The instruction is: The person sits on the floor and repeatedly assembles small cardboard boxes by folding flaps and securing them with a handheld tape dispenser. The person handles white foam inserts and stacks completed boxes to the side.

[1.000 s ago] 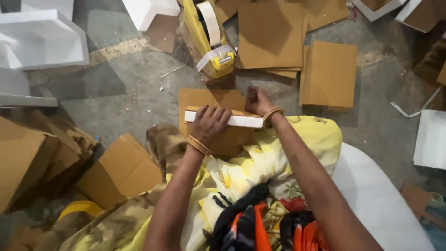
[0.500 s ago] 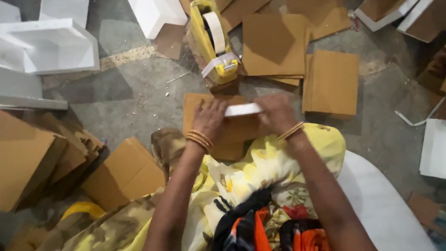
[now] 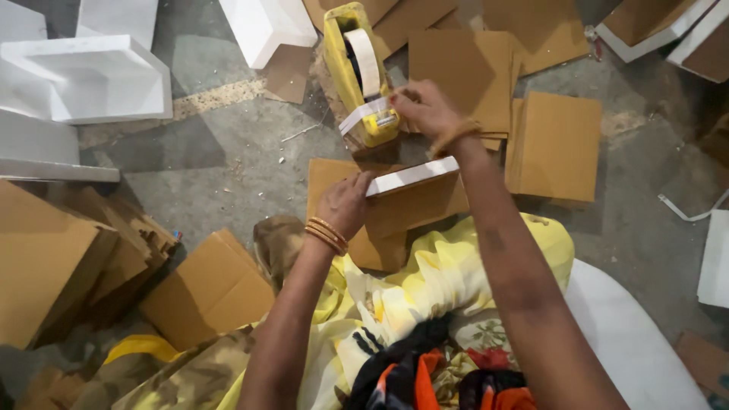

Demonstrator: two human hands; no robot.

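The left hand [image 3: 345,203] grips the white-edged cardboard box [image 3: 414,193] at its left end. The right hand [image 3: 425,108] pinches tape at the yellow tape dispenser [image 3: 361,76], which holds a roll. Bare floor [image 3: 228,159] lies open to the left.

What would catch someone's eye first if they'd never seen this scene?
Probably the yellow tape dispenser standing on the grey floor at top centre, with the right hand pinching its loose tape end. Just below it, the left hand steadies a white-edged cardboard piece over a bright yellow garment. Brown cardboard sheets lie scattered all around.
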